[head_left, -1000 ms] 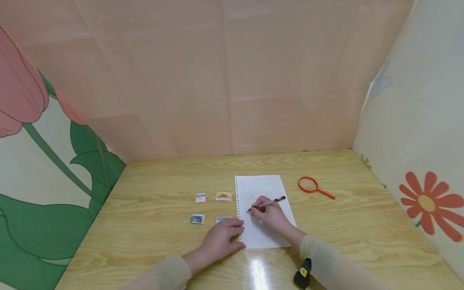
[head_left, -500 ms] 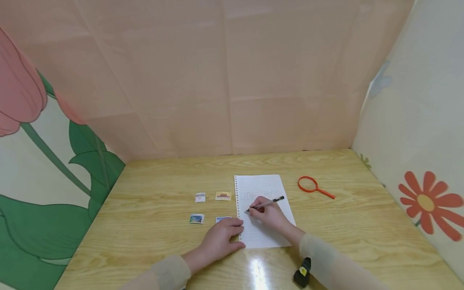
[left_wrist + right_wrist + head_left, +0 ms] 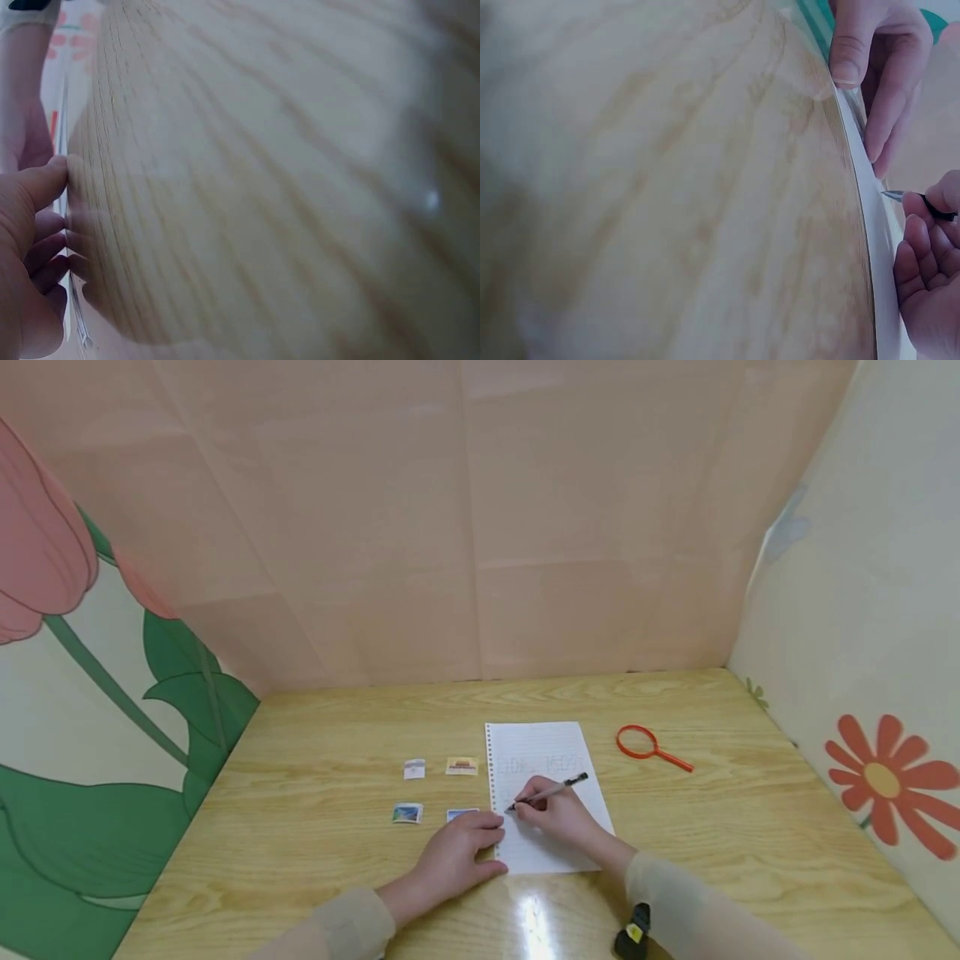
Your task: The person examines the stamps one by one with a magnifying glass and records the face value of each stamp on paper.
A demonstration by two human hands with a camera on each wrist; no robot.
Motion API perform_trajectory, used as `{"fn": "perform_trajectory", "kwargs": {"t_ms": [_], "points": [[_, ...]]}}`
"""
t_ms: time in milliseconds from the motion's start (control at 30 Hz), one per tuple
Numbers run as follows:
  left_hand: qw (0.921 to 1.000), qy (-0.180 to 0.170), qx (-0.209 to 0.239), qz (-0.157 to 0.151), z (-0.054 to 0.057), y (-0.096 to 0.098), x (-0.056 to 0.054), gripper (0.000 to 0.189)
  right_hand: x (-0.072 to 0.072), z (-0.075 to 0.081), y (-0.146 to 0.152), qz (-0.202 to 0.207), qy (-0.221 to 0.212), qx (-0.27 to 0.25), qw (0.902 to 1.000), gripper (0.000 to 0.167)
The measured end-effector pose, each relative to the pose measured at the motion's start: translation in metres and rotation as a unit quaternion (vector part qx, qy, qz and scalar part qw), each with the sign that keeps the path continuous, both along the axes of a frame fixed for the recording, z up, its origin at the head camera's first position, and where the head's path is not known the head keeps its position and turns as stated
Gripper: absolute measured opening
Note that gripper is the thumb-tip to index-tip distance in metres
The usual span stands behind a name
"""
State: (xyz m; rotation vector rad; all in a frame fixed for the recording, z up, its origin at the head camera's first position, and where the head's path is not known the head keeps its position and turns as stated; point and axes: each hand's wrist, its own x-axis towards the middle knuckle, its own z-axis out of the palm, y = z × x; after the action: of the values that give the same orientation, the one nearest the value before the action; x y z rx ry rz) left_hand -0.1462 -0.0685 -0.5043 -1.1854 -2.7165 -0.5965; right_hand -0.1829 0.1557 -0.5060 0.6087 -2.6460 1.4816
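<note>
A lined sheet of paper (image 3: 536, 739) with punched holes along its left edge lies on the table, with faint handwriting across its upper part. My right hand (image 3: 558, 814) pinches a pen (image 3: 558, 786) with a dark cap end, its tip down at the left side of the sheet. In the right wrist view the pen tip (image 3: 891, 195) shows close to the paper. My left hand (image 3: 457, 852) rests at the sheet's lower left edge, fingertips on the paper. That hand partly covers a small blue picture stamp (image 3: 461, 814).
Left of the sheet lie a yellowish stamp (image 3: 462, 766), a pale stamp (image 3: 415, 768) and a blue-green stamp (image 3: 407, 812). A red magnifying glass (image 3: 637, 742) lies to the right. Walls with printed flowers border the wooden table (image 3: 315, 760).
My right hand has moved the pen tip a little lower and left on the sheet, uncovering more of the handwriting. My left hand has stayed in place.
</note>
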Motion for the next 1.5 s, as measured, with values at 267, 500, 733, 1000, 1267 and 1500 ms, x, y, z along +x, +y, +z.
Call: {"fn": "perform_trajectory", "kwargs": {"t_ms": [267, 500, 733, 1000, 1267, 1500], "points": [[0.9998, 0.017, 0.006, -0.007, -0.001, 0.0, 0.0, 0.047, -0.005, 0.0, -0.003, -0.03, 0.008, 0.022, 0.9993, 0.009], [1.0, 0.0, -0.009, 0.004, -0.001, 0.0, 0.0, 0.048, -0.007, -0.003, 0.0, -0.051, -0.017, 0.008, 0.9985, 0.007], [0.9996, -0.017, -0.02, 0.008, 0.001, 0.0, 0.0, 0.047, -0.011, -0.002, 0.006, -0.082, -0.052, -0.015, 0.9952, 0.005], [0.9991, -0.034, -0.021, 0.012, 0.002, 0.001, 0.0, 0.047, -0.015, 0.0, 0.009, -0.084, -0.058, -0.005, 0.9948, 0.006], [0.9991, -0.033, -0.025, 0.013, 0.003, 0.001, 0.0, 0.047, -0.017, -0.001, 0.007, -0.1, -0.042, 0.022, 0.9938, 0.008], [0.9997, -0.016, -0.018, 0.008, 0.003, 0.001, 0.001, 0.047, -0.014, -0.001, 0.01, -0.07, -0.039, 0.042, 0.9959, 0.011]]}}
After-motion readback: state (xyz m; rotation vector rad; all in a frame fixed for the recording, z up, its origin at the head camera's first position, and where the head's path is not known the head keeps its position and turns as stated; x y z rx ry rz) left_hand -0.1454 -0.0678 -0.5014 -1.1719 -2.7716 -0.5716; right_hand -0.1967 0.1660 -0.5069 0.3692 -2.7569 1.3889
